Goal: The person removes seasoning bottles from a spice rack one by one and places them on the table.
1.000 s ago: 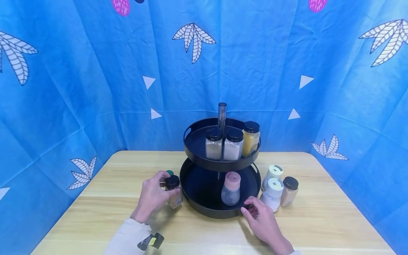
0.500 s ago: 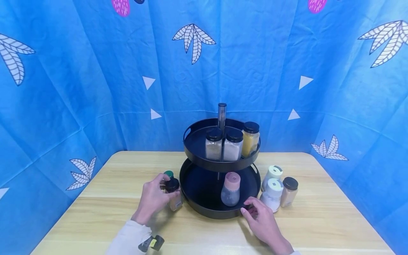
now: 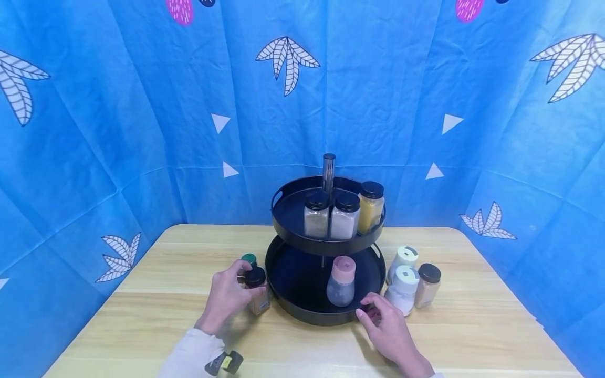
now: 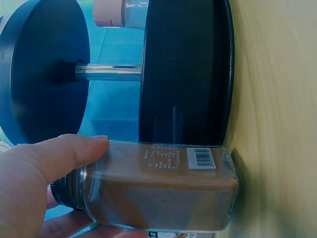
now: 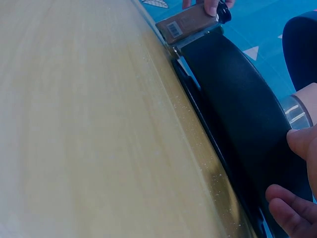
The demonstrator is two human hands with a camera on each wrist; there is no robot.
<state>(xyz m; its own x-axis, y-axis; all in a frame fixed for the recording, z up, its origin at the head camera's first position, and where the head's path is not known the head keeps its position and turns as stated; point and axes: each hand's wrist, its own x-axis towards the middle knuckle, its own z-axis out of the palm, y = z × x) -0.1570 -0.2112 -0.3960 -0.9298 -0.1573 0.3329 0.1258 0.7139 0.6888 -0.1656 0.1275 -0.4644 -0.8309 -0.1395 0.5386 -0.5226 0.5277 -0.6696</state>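
Note:
My left hand (image 3: 229,296) grips a square glass spice jar (image 4: 163,193) of brown powder by its upper part, just under the black lid. The jar stands nearly upright at the left side of a black two-tier round rack (image 3: 326,317). Its base is on or very close to the tabletop; I cannot tell which. Close behind it is a green-capped bottle (image 3: 249,258), mostly hidden. My right hand (image 3: 389,331) rests with loosely bent fingers at the lower tray's front right rim. A pink-capped shaker (image 3: 341,291) stands in that tray.
On the upper tier are a greyish jar (image 3: 316,223), a white-powder jar (image 3: 344,223) and a yellow-powder jar (image 3: 371,212), all black-lidded. Right of the rack stand two pale-capped shakers (image 3: 402,296) and a black-lidded jar (image 3: 427,291). A blue curtain (image 3: 402,105) surrounds the table.
The jar in my left hand has come slightly lower and nearer to me, so more of the green cap behind it shows. My right hand has stayed at the tray rim.

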